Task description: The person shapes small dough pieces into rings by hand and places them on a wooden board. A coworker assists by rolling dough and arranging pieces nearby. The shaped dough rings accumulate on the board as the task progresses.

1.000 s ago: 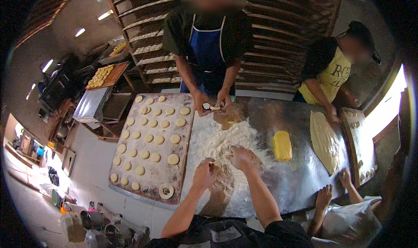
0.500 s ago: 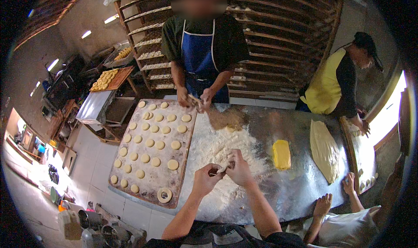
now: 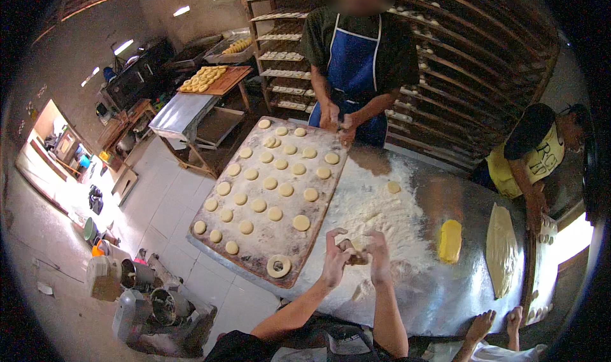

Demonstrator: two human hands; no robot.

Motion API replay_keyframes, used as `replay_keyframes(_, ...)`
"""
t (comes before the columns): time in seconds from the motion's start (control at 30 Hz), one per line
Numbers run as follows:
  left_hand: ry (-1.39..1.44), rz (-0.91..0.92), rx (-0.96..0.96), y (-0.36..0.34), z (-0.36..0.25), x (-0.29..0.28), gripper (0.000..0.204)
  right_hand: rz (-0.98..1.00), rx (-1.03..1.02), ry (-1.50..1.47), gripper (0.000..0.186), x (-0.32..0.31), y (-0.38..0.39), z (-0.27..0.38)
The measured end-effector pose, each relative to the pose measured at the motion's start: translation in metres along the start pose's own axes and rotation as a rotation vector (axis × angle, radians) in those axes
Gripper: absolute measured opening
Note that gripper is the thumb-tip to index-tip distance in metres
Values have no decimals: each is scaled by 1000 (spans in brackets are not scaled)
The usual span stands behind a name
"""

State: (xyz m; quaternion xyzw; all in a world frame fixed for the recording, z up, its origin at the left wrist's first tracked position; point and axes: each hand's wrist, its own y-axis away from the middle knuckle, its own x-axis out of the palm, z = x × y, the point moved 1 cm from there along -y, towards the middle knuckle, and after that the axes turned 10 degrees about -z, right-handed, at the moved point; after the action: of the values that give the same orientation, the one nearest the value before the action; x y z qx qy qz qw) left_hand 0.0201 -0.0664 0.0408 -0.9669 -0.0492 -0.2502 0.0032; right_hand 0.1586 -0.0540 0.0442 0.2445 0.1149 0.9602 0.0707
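One broad steel desk [image 3: 439,301] runs under everything here, and across its left end lies the big tray [image 3: 270,238], rows of pale rounds [image 3: 258,205] dotted over it! Next, the flour patch [image 3: 369,212], spread just ahead of me. Now my grips: left hand [image 3: 335,259] and right hand [image 3: 379,260], facing each other near the flour's close side, and it's the left that's nearer the tray. Down to the dough ring [image 3: 271,264], near corner of the tray, away to my left. And tiniest, the small dough piece [image 3: 357,247], right between my grips, both curled onto it from either side; its long axis? Half covered, can't tell!
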Motion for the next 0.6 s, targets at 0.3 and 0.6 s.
replay_keyframes(0.3, -869, -120, 376, -4, -44, -64, 24, 382, -316, 259, 69, 63, 1, -61)
replay_keyframes(0.6, -777, -63, 214, -14, -86, -121, 23, 3, -151, -51, 85, 120, 4, -96)
